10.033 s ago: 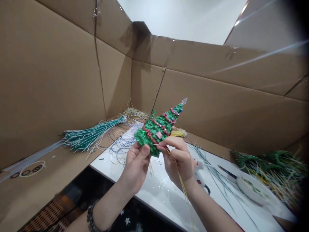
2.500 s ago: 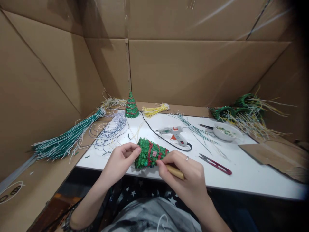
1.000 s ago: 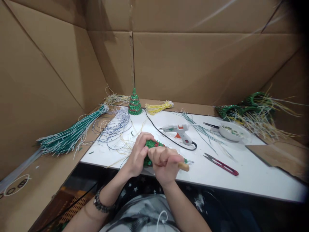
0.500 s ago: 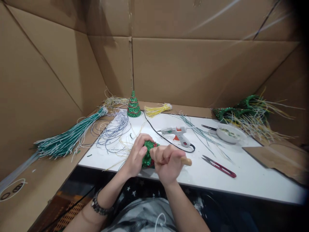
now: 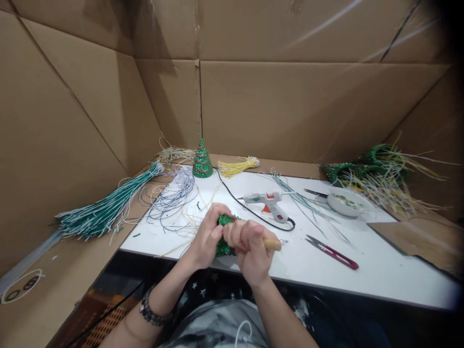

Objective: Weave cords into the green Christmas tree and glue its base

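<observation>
Near the table's front edge, my left hand (image 5: 209,238) is closed around a glittery green Christmas tree ornament (image 5: 225,220), mostly hidden by both hands. My right hand (image 5: 252,246) is wrapped round a wooden-handled tool (image 5: 272,244) and presses against the ornament's right side. The handle sticks out to the right of the fist; the tool's other end is hidden. Just beyond the hands, a white glue gun (image 5: 268,200) lies on its side with its black cord. Red-handled thread snips (image 5: 333,252) lie to the right.
A finished-looking green tree (image 5: 202,162) stands at the back. Bundles of green-white wires (image 5: 108,205), blue-white wires (image 5: 174,193) and yellow wires (image 5: 239,166) lie around. At right are a white bowl (image 5: 346,205) and green trees with trailing wires (image 5: 377,166). Cardboard walls (image 5: 308,106) enclose the table.
My right fist has turned slightly and the wooden handle points a little differently, with less of its end reaching right. My left hand still holds the ornament. The whole view has shifted slightly.
</observation>
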`<action>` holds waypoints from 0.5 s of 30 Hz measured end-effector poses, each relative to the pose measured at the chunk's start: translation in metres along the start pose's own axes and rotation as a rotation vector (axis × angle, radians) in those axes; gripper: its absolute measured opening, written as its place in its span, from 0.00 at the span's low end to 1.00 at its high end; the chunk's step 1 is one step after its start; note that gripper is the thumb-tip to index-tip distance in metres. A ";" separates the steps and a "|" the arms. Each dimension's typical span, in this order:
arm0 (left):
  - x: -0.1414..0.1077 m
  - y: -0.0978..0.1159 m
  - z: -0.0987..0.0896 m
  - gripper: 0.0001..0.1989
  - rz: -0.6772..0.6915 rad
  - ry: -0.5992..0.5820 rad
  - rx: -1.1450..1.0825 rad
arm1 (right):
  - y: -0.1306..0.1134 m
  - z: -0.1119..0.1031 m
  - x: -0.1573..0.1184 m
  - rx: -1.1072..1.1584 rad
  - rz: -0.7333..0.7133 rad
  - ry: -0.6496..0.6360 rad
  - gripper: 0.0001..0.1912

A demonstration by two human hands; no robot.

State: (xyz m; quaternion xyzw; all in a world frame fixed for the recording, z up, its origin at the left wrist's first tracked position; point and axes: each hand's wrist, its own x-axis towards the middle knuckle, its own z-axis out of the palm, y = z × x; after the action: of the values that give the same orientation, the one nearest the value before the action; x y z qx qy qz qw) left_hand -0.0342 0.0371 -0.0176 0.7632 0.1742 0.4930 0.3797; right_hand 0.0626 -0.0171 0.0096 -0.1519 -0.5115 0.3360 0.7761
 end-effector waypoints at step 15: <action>0.002 -0.003 -0.003 0.15 -0.079 -0.046 0.050 | 0.025 0.005 -0.014 -0.182 -0.427 0.006 0.27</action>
State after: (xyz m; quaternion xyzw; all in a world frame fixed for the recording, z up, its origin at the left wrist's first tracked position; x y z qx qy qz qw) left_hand -0.0356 0.0418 -0.0178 0.7760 0.2079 0.4554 0.3836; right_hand 0.0458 -0.0088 -0.0123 -0.1107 -0.5580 0.1163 0.8141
